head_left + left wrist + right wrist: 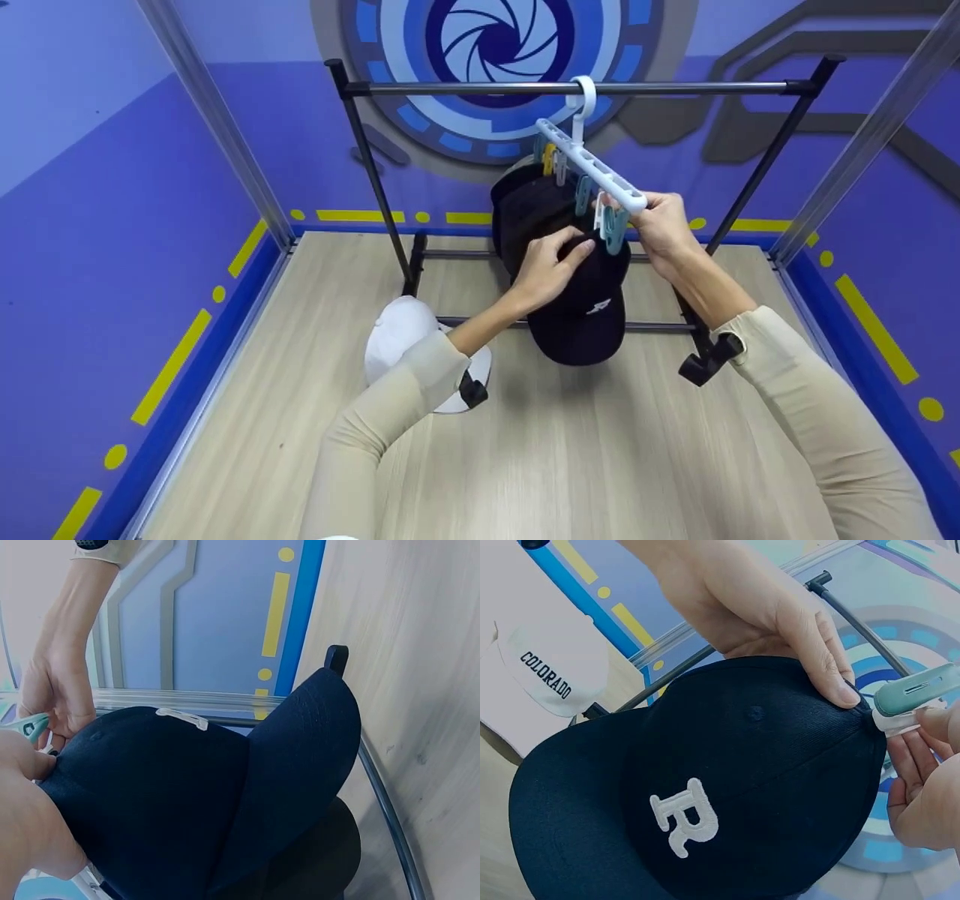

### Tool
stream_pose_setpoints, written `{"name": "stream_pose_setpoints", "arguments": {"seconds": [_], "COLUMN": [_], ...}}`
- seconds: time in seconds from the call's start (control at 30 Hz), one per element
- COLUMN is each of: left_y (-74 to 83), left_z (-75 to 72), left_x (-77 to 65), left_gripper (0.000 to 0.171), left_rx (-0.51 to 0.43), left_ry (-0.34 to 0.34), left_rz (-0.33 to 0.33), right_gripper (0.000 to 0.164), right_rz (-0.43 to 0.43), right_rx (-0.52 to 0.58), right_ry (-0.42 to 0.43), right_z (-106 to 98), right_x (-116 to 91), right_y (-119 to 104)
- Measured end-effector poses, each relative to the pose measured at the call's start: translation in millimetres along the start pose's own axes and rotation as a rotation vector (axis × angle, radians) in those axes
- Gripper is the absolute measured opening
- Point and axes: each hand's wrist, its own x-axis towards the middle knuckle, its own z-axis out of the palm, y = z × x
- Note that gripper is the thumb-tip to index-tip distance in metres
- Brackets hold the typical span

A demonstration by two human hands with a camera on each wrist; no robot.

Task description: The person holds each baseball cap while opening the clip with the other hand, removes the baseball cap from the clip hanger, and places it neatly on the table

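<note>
A black baseball cap with a white letter R hangs brim down from the near end of a light blue clip hanger. My left hand pinches the cap's crown near its top, thumb in front. At the hanger's near end, my right hand pinches a teal and white clip, whose tip meets the top of the cap. Behind hang other dark caps under more clips, partly hidden by the front cap and my left hand.
The hanger's hook sits over the top bar of a black metal rack. A white cap reading COLORADO lies on the wood-patterned floor at left, partly behind my left forearm. Blue panel walls stand around.
</note>
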Motion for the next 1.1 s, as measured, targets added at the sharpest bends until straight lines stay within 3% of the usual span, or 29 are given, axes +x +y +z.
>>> {"name": "stream_pose_setpoints", "arguments": {"seconds": [0.4, 0.57, 0.8, 1.1], "left_y": [-10.2, -13.4, -18.8, -23.5], "left_z": [-3.4, -11.9, -25.4, -42.1], "left_x": [-12.4, -16.3, -22.7, -32.9], "left_gripper": [0.024, 0.021, 0.017, 0.013], "left_rx": [0.025, 0.037, 0.049, 0.03], "left_ry": [-0.029, -0.017, -0.026, -0.004], "left_rz": [-0.003, -0.028, -0.063, -0.122], "right_gripper": [0.011, 0.004, 0.029, 0.044], "right_rz": [0.043, 0.057, 0.042, -0.013], "right_rx": [0.002, 0.013, -0.151, -0.44], "right_ry": [0.049, 0.075, 0.044, -0.056], "right_z": [-0.8, -9.2, -18.0, -30.7], "right_x": [-4.5, -1.7, -1.8, -12.7], "right_y": [-6.0, -4.1, 1.8, -3.4]}}
